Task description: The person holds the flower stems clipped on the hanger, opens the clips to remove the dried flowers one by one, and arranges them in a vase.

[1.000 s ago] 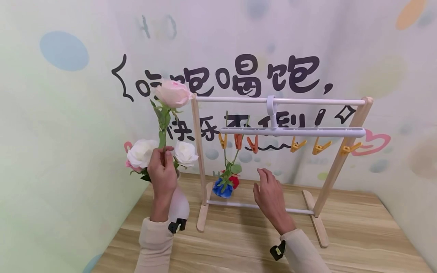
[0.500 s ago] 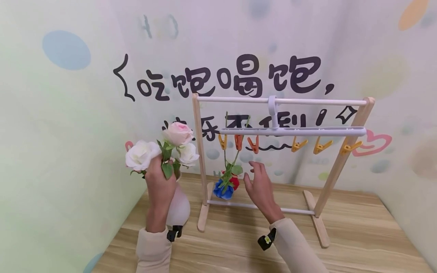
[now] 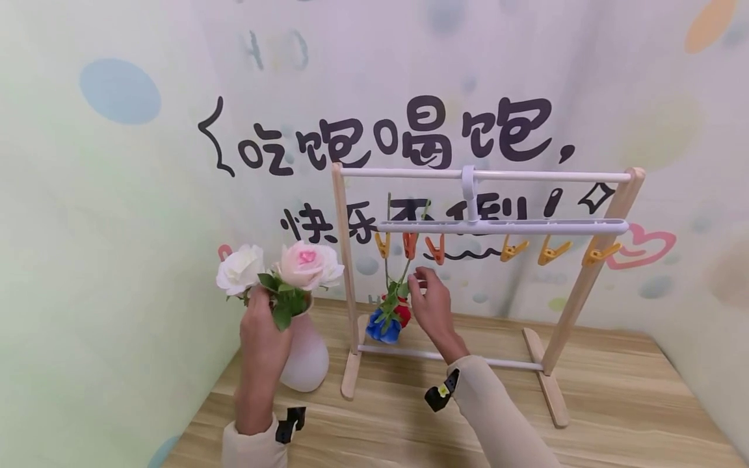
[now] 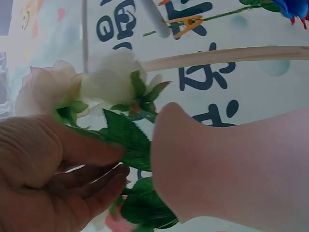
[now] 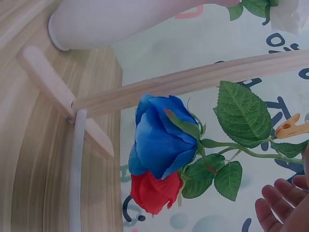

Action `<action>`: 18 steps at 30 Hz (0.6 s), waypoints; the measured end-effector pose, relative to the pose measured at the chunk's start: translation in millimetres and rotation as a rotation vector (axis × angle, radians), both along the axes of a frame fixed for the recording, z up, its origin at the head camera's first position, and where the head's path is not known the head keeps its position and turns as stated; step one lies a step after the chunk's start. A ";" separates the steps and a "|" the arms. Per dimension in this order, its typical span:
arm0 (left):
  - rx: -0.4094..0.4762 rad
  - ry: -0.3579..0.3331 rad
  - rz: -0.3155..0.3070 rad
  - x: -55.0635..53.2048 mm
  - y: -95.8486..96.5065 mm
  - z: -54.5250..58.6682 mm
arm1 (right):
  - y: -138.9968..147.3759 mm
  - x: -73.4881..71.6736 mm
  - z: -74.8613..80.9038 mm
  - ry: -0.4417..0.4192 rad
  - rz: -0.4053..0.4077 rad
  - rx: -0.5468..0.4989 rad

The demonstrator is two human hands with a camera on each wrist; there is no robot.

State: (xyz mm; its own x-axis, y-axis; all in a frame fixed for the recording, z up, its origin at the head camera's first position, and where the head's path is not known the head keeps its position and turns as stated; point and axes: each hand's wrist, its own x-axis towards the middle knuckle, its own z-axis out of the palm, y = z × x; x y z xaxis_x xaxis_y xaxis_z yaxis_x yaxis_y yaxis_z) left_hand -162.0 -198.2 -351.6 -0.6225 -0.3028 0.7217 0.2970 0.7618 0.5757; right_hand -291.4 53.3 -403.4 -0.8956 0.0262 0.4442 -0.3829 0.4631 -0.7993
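Observation:
My left hand point(image 3: 263, 338) is at the mouth of a pale pink-white vase point(image 3: 305, 361), its thumb and fingers pinching the leafy stem of a light pink rose point(image 3: 301, 265). In the left wrist view, green leaves point(image 4: 126, 137) hide part of that grip. White roses point(image 3: 238, 270) stand in the vase around it. My right hand point(image 3: 432, 304) is beside the stems of a blue rose point(image 3: 383, 327) and a red rose point(image 3: 404, 314), fingers loosely bent. Both roses hang upside down from clips. In the right wrist view, the fingers point(image 5: 273, 205) appear apart from the stem.
A wooden rack point(image 3: 341, 260) with a white top bar point(image 3: 404, 173) stands on the wood-grain table point(image 3: 374, 422). From the bar hangs a white hanger point(image 3: 526, 227) with several yellow and orange clips point(image 3: 435, 249). A printed cloth backdrop point(image 3: 281, 84) rises behind.
My left hand has lowered the pink rose from above the vase to its mouth, among the white roses. The right hand has moved left, closer to the hanging roses.

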 end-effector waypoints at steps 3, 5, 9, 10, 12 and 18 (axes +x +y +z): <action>-0.021 -0.008 0.020 6.5 0.6 3.2 | -4.5 -0.7 1.9 -0.046 0.018 -0.025; -0.023 -0.013 0.029 9.9 1.3 5.6 | -7.4 -0.7 3.0 -0.071 0.026 -0.034; -0.006 -0.002 0.060 15.5 3.5 8.5 | -11.6 -1.0 5.4 -0.101 0.036 -0.052; 0.005 0.019 0.072 16.9 4.6 8.7 | -12.3 -1.0 6.1 -0.110 0.038 -0.060; 0.035 0.106 0.100 19.1 8.1 9.3 | -13.4 -1.3 7.6 -0.132 0.039 -0.078; 0.134 0.570 0.115 17.8 32.1 13.3 | -13.7 -3.4 10.3 -0.157 0.028 -0.114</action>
